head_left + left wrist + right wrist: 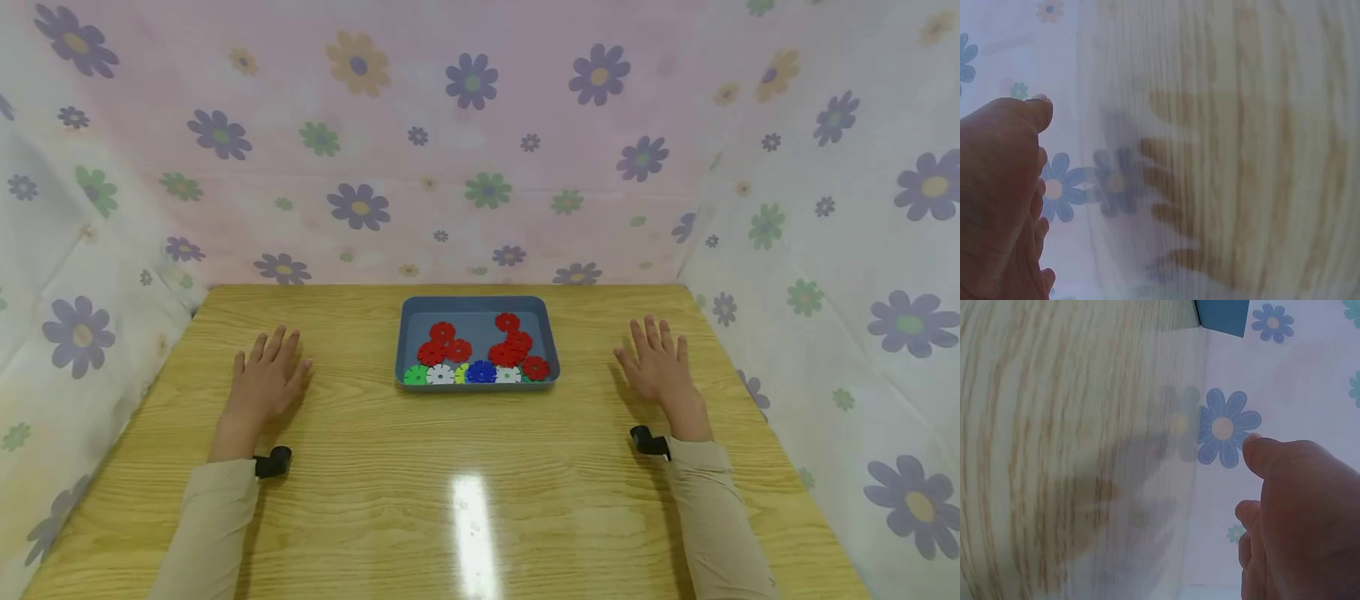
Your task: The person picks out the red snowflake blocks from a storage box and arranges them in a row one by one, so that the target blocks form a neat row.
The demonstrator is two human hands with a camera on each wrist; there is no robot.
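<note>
In the head view a shallow grey-blue tray (480, 305) stands on the table between the two hands. Inside it lie several notched plastic discs: red discs (442, 333) in two groups, with a green disc (417, 375), white discs (441, 375), a yellow disc (461, 373) and a blue disc (481, 372) along the near side. To the left of the tray, my left hand (264, 375) is held palm down, fingers spread, with nothing in it. My right hand (660, 367) is spread likewise on the other side, also holding nothing. The left wrist view shows only the thumb side of that hand (997, 187).
The wooden table (360, 500) is bounded by flower-printed cloth (420, 167) at the back and both sides. Black wrist cameras (274, 462) sit on the inner side of each wrist. In the right wrist view, a tray corner (1222, 314) shows at the top.
</note>
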